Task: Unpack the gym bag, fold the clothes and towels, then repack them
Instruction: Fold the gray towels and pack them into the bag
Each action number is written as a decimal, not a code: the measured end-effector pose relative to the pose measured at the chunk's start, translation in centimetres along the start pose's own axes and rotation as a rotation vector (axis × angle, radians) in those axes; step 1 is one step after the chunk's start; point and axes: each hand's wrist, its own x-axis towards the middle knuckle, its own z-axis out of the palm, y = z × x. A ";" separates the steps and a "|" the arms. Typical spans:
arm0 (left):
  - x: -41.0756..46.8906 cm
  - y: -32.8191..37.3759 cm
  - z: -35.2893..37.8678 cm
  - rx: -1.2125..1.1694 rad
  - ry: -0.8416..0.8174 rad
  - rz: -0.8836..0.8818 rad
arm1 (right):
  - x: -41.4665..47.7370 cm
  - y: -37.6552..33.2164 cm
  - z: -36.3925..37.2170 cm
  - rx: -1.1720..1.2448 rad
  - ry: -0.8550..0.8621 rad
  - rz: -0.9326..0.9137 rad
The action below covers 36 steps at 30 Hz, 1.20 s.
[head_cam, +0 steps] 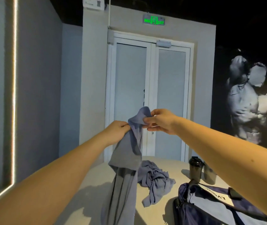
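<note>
Writing: a green sign (154,21) above the double door (150,98) reads "EXIT". A pale panel on the gym bag (207,208) carries dark letters, upside down from here and too partial to read.
Held cloth: a blue-grey cloth (126,159) is raised in front of the door and hangs from both hands past the near table edge.
Left hand: the left hand (118,130) has its fingers curled round a bunched fold near the cloth's top. The length drops straight below it.
Right hand: the right hand (160,122) is higher and to the right. Its thumb and fingertips pinch the upper corner, which pokes up just left of them.
Second cloth: a crumpled cloth (155,179) lies on the table (95,184), between the hanging cloth and the bag.
Gym bag: dark blue, near right on the table, under the right forearm.
Bottle: a dark lidded shaker (196,168) stands upright beyond the bag.
</note>
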 end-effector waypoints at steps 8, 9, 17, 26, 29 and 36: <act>-1.5 -2.5 1.0 0.254 0.027 0.035 | 0.9 1.5 1.9 -0.771 0.104 0.098; -1.5 -2.7 1.1 0.252 0.013 0.015 | 0.9 1.6 2.0 -0.883 0.114 0.093; -2.3 -2.4 1.9 0.102 -0.089 -0.143 | -0.3 3.3 3.6 -0.118 0.059 -0.009; -3.8 -4.0 2.3 0.359 -0.071 -0.061 | -0.3 5.2 3.4 -0.359 -0.069 -0.093; -3.8 -4.7 2.4 0.415 -0.100 0.006 | -0.2 5.7 3.6 -0.461 -0.061 -0.060; -4.1 -6.8 1.9 0.568 -0.186 0.071 | -0.2 6.5 3.2 -0.560 0.005 -0.015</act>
